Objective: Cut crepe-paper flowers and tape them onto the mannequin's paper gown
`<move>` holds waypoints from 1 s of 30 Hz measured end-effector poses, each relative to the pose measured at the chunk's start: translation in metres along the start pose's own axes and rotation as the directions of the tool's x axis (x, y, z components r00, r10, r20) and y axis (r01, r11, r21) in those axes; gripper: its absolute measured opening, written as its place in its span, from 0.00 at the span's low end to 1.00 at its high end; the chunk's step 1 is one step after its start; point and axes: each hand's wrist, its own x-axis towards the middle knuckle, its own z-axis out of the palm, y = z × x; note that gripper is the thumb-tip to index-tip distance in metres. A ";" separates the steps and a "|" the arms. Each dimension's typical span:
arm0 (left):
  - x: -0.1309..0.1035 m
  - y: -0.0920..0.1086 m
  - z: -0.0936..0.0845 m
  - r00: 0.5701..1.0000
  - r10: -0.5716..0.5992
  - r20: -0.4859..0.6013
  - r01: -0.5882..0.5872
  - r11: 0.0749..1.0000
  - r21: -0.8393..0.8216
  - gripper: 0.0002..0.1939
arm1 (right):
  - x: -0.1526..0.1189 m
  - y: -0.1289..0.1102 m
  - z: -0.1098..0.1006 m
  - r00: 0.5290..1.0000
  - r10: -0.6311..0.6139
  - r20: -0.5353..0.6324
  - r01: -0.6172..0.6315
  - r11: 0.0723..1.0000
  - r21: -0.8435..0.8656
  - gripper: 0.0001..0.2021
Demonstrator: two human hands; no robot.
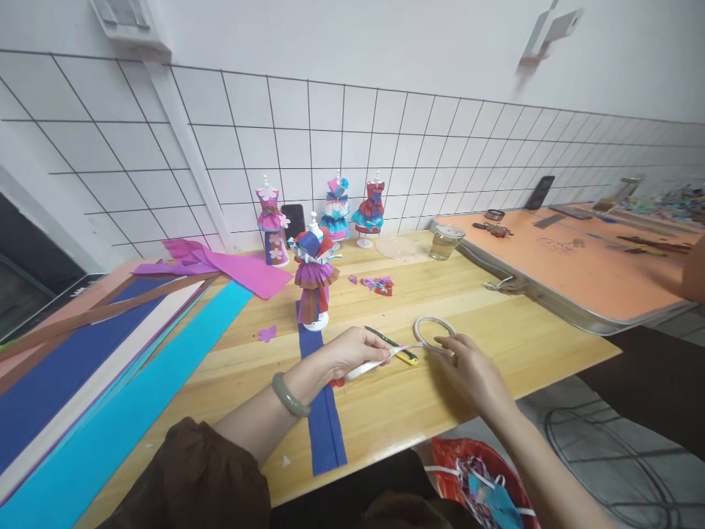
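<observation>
My left hand (358,353), with a green bangle (291,397) on its wrist, pinches a narrow white strip (362,369). The fingers of my right hand (468,360) close on the near right edge of a roll of tape (421,323). A short length of tape seems to run from the roll toward the strip. Behind my left fingers lies a black and yellow craft knife (408,358), partly covered. A small dress form (316,275) in a ruffled paper dress stands beyond my left hand. Under my left forearm stretches a dark blue paper strip (326,433).
Long coloured crepe paper sheets (181,367) cover the table's left side. Three more dressed forms (370,209) stand by the wall. A lidded cup (445,242) is at the back right, beside an orange-topped table (551,272). Below the front edge hangs a red scrap bag (485,477).
</observation>
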 end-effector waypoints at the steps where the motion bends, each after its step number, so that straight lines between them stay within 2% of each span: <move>1: -0.001 0.001 0.000 1.000 -0.007 -0.006 0.007 1.000 0.007 0.12 | 0.002 0.006 0.002 1.000 -0.026 0.006 0.026 0.998 -0.055 0.14; 5: -0.001 0.002 -0.001 0.999 -0.048 -0.003 0.048 0.999 -0.010 0.14 | 0.008 0.011 0.009 0.988 -0.139 0.068 0.144 0.986 -0.086 0.15; 9: 0.000 0.002 -0.007 1.000 0.004 0.020 -0.002 0.997 -0.083 0.15 | 0.025 -0.002 0.018 0.982 -0.187 -0.014 0.187 0.982 0.001 0.15; 12: 0.001 0.002 -0.013 0.999 0.050 -0.002 -0.049 0.990 -0.133 0.16 | 0.047 -0.012 0.031 0.973 -0.225 -0.049 0.229 0.969 0.098 0.14; 15: 0.004 0.000 -0.021 0.995 0.084 -0.047 -0.089 0.990 -0.107 0.16 | 0.069 -0.020 0.047 0.961 -0.273 -0.043 0.276 0.944 0.178 0.12; 18: 0.007 -0.001 -0.027 0.990 0.097 -0.098 -0.102 0.994 -0.044 0.16 | 0.080 -0.028 0.054 0.961 -0.268 -0.068 0.276 0.937 0.213 0.11; 21: 0.009 -0.002 -0.032 0.983 0.114 -0.143 -0.117 0.993 -0.013 0.16 | 0.074 -0.037 0.051 0.963 -0.259 -0.073 0.269 0.935 0.230 0.11; 24: 0.009 -0.002 -0.033 0.984 0.111 -0.136 -0.117 0.992 -0.038 0.15 | 0.054 -0.046 0.043 0.943 -0.334 0.010 0.326 0.926 0.189 0.10; 28: 0.009 -0.001 -0.033 0.989 0.052 -0.136 -0.069 0.990 -0.121 0.14 | 0.025 -0.056 0.032 0.831 -0.550 0.077 0.552 0.834 0.000 0.09; 30: 0.009 -0.001 -0.033 0.987 0.028 -0.156 -0.053 0.986 -0.156 0.13 | 0.015 -0.057 0.026 0.795 -0.599 0.095 0.607 0.788 -0.101 0.10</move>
